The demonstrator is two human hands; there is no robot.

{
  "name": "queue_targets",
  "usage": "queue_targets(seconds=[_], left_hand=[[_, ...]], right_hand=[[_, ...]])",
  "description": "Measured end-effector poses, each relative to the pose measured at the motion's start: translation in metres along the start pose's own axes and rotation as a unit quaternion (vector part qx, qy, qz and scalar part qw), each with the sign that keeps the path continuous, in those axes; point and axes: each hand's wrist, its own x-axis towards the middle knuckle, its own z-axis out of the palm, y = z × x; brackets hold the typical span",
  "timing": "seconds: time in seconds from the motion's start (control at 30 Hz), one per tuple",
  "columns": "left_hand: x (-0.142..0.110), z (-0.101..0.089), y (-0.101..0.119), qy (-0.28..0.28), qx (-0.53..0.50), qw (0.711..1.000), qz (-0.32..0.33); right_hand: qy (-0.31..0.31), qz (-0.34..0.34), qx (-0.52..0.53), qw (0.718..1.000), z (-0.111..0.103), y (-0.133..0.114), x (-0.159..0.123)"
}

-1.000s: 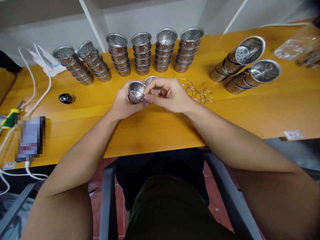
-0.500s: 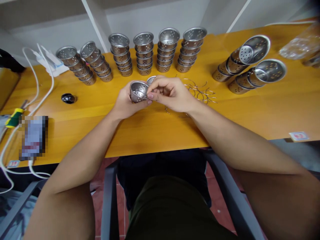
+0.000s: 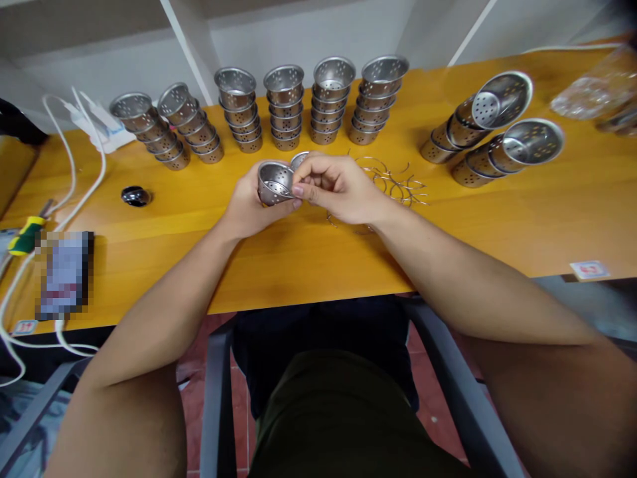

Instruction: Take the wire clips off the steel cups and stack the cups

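1. A small perforated metal cup (image 3: 273, 182) is gripped in the left hand (image 3: 249, 202), the fingers curled closed around its wall, above the middle of the wooden table (image 3: 308, 255), somewhat nearer its far edge.
2. The cup's rim is pinched by the right hand (image 3: 338, 189), thumb and forefinger pressed together at the edge; a thin wire piece seems to be held there, though this cannot be made out clearly.
3. A second cup (image 3: 300, 158) is partly seen just behind the hands.
4. A loose heap of wire rings (image 3: 395, 182) is spread on the table just beside the right hand, on its right.
5. Six upright stacks of cups (image 3: 286, 106) are lined along the far edge of the table, the two leftmost leaning.
6. Two stacks laid on their sides (image 3: 490, 133) are found toward the far right corner.
7. A dark round knob (image 3: 134, 196) is placed toward the left end of the table, well apart from the hands.
8. White cables (image 3: 74, 172) and a yellow-green screwdriver (image 3: 22, 242) are seen at the left edge.
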Motion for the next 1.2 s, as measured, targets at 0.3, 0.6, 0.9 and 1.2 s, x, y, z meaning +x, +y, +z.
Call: queue_targets(seconds=[0.3, 0.6, 0.9, 1.2], left_hand=[[-0.002, -0.001, 0.0, 0.001, 0.025, 0.999, 0.024], [-0.003, -0.002, 0.002, -0.02, 0.021, 0.999, 0.014], [-0.006, -0.001, 0.0, -0.015, 0.042, 0.999, -0.006], [0.002, -0.005, -0.022, 0.042, 0.069, 0.996, 0.035]], right_hand=[[-0.008, 0.012, 0.019, 1.0, -0.001, 0.0, 0.0], [-0.03, 0.025, 0.024, 0.999, -0.005, 0.001, 0.0], [-0.034, 0.024, 0.015, 0.999, -0.012, 0.006, -0.002], [0.034, -0.063, -0.213, 0.974, -0.015, 0.004, -0.011]])
